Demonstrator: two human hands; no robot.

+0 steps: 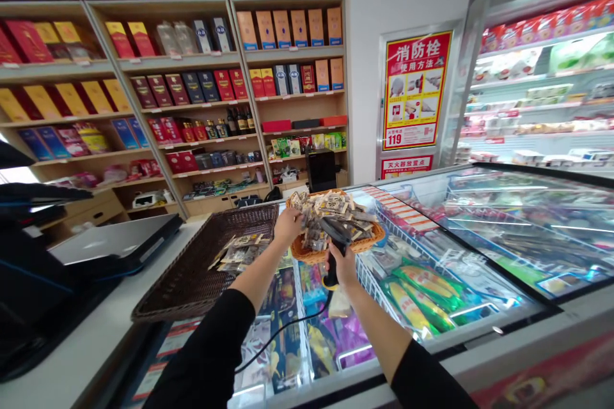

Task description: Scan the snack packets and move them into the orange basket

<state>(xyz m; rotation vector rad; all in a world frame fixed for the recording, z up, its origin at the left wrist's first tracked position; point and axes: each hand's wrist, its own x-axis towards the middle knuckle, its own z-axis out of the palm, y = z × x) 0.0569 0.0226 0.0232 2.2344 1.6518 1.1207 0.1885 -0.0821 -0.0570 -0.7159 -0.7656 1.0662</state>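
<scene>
My right hand (341,262) is wrapped round the grip of a black handheld barcode scanner (338,233). Its head points over an orange-brown wicker basket (307,255) heaped with small snack packets (330,208). A cord hangs from the scanner and runs down to the left. At the basket's left end, my left hand (288,227) has its fingers closed at a small packet; the fingertips are partly hidden among the others. Left of that hand, a dark brown wicker basket (167,284) lies with several flat packets (240,252) in its near right part.
Both baskets rest on a glass-topped freezer (480,326) full of bagged food. A checkout machine (33,268) and a grey flat-topped device (119,239) stand on the left counter. Behind are shelves of boxed goods (196,86) and a red fire-hydrant sign (416,89).
</scene>
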